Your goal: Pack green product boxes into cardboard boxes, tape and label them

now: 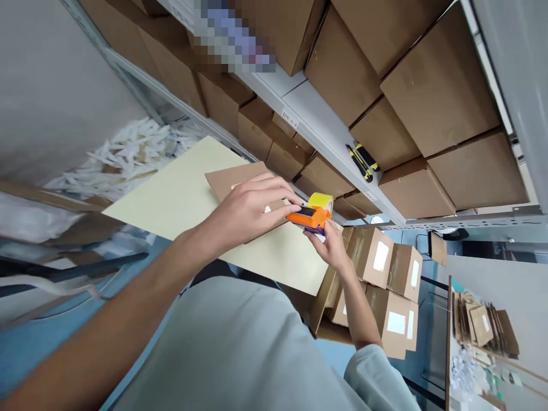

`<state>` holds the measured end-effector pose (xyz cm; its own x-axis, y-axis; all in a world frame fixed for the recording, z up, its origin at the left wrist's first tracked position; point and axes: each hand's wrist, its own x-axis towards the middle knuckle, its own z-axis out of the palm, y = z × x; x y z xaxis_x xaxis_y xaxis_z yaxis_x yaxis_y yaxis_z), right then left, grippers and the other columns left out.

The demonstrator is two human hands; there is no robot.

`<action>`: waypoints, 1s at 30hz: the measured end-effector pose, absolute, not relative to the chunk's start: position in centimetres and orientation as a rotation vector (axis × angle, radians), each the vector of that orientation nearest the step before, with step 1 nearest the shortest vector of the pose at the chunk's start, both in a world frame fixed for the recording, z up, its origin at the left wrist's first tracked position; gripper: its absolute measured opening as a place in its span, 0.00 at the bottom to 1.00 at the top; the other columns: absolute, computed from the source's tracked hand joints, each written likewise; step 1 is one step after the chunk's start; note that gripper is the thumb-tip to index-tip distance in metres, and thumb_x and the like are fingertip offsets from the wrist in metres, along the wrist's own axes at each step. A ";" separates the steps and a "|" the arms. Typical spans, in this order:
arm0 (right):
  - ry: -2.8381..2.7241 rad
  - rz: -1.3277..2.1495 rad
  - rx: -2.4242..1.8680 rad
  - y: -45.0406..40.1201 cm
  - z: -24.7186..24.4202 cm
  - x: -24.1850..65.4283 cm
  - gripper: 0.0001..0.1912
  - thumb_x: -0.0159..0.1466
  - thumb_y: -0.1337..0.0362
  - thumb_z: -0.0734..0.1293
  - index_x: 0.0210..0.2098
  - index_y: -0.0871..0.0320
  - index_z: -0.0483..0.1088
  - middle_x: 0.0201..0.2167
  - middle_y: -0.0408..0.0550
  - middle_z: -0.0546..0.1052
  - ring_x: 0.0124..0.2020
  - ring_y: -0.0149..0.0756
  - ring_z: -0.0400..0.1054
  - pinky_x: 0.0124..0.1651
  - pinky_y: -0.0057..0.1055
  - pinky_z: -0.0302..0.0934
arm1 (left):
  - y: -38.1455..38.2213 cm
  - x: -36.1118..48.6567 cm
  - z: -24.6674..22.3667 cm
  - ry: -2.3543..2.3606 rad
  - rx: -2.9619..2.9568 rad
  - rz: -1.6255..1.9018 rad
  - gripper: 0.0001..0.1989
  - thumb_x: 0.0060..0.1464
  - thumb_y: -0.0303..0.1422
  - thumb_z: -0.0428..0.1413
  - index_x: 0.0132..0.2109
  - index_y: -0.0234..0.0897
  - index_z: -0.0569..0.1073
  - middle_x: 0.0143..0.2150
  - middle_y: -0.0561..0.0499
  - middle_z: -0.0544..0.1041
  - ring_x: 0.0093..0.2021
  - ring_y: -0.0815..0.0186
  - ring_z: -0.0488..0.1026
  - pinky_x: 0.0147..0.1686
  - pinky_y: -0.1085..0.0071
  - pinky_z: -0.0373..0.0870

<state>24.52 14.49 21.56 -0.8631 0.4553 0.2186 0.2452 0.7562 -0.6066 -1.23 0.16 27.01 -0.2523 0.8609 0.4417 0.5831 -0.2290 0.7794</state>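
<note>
A tape dispenser [314,217] with an orange body and a roll of yellow tape [321,201] is held up above the pale table board [295,262]. My right hand [331,245] is closed around its rear, near the roll. From the left, my left hand [257,202] reaches across, thumb and fingertips closed on the dispenser's front end. Whether a strip of tape lies between those fingers cannot be made out. Beneath my left hand, a flat-looking brown cardboard box [233,177] rests on the board, partly covered by the hand.
Shelves of cardboard boxes [440,91] run along the far side. Two yellow-black utility knives [363,160] lie on the shelf edge. To the right stand labelled boxes [396,285] in a larger carton. White paper scraps [128,151] are heaped at the left.
</note>
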 end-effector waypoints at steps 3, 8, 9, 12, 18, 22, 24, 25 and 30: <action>-2.655 0.826 -0.487 14.2 20.5 25.6 0.16 0.81 0.50 0.71 0.61 0.52 0.78 0.55 0.58 0.86 0.58 0.53 0.82 0.65 0.50 0.77 | -1.1 0.3 24.7 1.789 1.672 1.502 0.14 0.78 0.41 0.55 0.50 0.46 0.85 0.47 0.47 0.86 0.50 0.56 0.82 0.56 0.58 0.80; -2.827 0.827 -0.406 13.5 19.5 25.7 0.16 0.81 0.49 0.71 0.60 0.51 0.78 0.56 0.58 0.86 0.59 0.54 0.82 0.68 0.52 0.76 | -3.5 1.8 21.7 1.862 1.575 1.530 0.14 0.78 0.37 0.54 0.51 0.45 0.85 0.51 0.46 0.85 0.52 0.57 0.82 0.58 0.59 0.81; -2.849 0.837 -0.367 13.4 19.4 25.6 0.17 0.81 0.49 0.71 0.61 0.52 0.78 0.56 0.58 0.86 0.60 0.54 0.82 0.68 0.53 0.76 | -4.0 1.9 21.2 1.883 1.546 1.525 0.14 0.78 0.37 0.54 0.51 0.44 0.85 0.51 0.46 0.84 0.52 0.57 0.82 0.58 0.59 0.81; -2.889 0.870 -0.246 13.2 18.8 25.0 0.18 0.81 0.50 0.71 0.63 0.52 0.77 0.57 0.59 0.86 0.61 0.55 0.81 0.70 0.54 0.75 | -5.7 2.2 20.2 1.978 1.421 1.507 0.12 0.77 0.40 0.56 0.55 0.43 0.84 0.50 0.46 0.83 0.51 0.57 0.82 0.57 0.60 0.81; -2.979 0.922 -0.121 13.0 18.0 23.9 0.18 0.81 0.52 0.70 0.65 0.51 0.76 0.57 0.60 0.85 0.63 0.58 0.80 0.71 0.58 0.74 | -8.8 2.4 18.6 2.029 1.269 1.515 0.13 0.76 0.43 0.58 0.53 0.45 0.85 0.54 0.46 0.83 0.52 0.58 0.82 0.57 0.60 0.82; -2.985 0.936 -0.048 12.6 17.7 23.0 0.18 0.81 0.51 0.70 0.65 0.51 0.76 0.57 0.59 0.85 0.64 0.57 0.80 0.71 0.57 0.73 | -10.0 2.8 17.9 2.049 1.238 1.522 0.14 0.77 0.43 0.56 0.48 0.47 0.86 0.48 0.48 0.85 0.51 0.58 0.83 0.56 0.60 0.81; -2.994 0.927 -0.039 12.3 17.4 22.5 0.17 0.82 0.50 0.70 0.64 0.51 0.77 0.58 0.59 0.85 0.63 0.56 0.80 0.70 0.55 0.74 | -10.5 3.1 17.5 2.097 1.205 1.548 0.15 0.78 0.44 0.55 0.48 0.48 0.86 0.47 0.49 0.86 0.50 0.57 0.84 0.56 0.59 0.82; -2.999 0.920 -0.039 12.1 17.2 22.4 0.17 0.82 0.49 0.70 0.63 0.52 0.77 0.57 0.59 0.85 0.61 0.55 0.80 0.69 0.53 0.74 | -10.8 3.4 17.2 2.127 1.185 1.563 0.15 0.78 0.44 0.55 0.48 0.48 0.86 0.47 0.49 0.87 0.50 0.57 0.84 0.56 0.58 0.82; -3.077 0.904 -0.092 10.3 14.7 23.4 0.18 0.82 0.45 0.68 0.55 0.53 0.78 0.48 0.57 0.86 0.53 0.53 0.81 0.62 0.50 0.77 | -12.9 5.7 13.9 2.203 1.093 1.599 0.17 0.79 0.43 0.54 0.46 0.47 0.86 0.46 0.47 0.88 0.48 0.56 0.84 0.55 0.56 0.83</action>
